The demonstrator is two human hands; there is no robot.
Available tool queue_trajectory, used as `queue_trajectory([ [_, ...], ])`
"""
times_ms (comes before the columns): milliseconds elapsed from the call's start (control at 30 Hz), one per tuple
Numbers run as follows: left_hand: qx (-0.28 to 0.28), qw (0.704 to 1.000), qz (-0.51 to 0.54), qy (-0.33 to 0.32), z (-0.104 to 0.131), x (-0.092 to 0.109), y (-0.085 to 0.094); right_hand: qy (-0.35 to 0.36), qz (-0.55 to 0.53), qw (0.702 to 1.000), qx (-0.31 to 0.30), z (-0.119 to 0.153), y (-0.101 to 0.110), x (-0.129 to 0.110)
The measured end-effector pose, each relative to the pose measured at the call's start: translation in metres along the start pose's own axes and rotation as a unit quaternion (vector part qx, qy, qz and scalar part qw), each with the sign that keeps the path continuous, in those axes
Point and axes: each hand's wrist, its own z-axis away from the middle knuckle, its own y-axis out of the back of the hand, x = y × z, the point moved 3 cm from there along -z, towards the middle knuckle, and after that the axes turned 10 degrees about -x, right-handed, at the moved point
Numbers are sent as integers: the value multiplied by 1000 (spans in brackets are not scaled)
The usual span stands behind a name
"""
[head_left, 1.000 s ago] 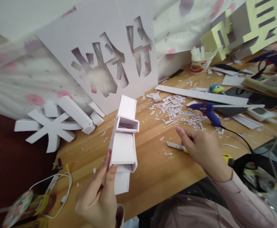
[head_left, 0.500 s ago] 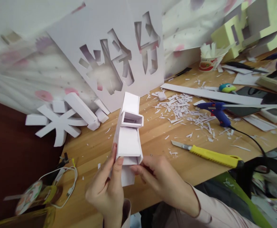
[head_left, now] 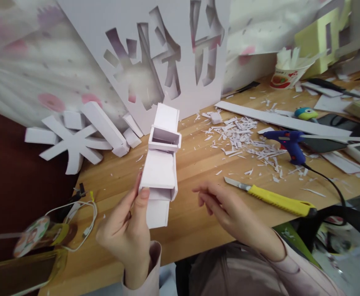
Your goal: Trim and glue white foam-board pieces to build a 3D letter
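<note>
My left hand (head_left: 127,230) pinches a white foam-board piece (head_left: 159,168) by its near left edge. The piece is a long built-up shape with box-like hollows, tilted up over the table. My right hand (head_left: 220,205) is apart from it, to the right, with its fingers loosely bent and nothing in them. Nearest to that hand lies a yellow utility knife (head_left: 272,200), its blade pointing left. Beyond the knife, a blue hot glue gun (head_left: 287,144) with a long glue stick rests on the table.
White foam scraps (head_left: 241,133) litter the wooden table (head_left: 192,234). A cut-out white board (head_left: 198,92) leans at the back, with white shapes (head_left: 78,142) to its left. A paper cup (head_left: 286,76) holds strips. A white cable (head_left: 90,222) and a jar (head_left: 59,236) are at left.
My right hand has let go of the white piece and moved right. The left hand still holds the piece, now a little further left and higher in view.
</note>
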Motion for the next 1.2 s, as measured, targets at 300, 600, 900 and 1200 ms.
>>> queue_trajectory([
  [300,38,997,25,63,-6,-16,5,12,171,978,-121,-42,-63,-13],
  [600,27,999,11,44,-5,-14,4,65,77,986,-134,-40,-60,-4],
  [900,-12,1000,10,4,-6,-3,0,26,-446,893,-46,-25,-32,9],
  [1200,-9,999,33,38,-9,-9,4,-94,-59,941,-319,2,-35,7],
])
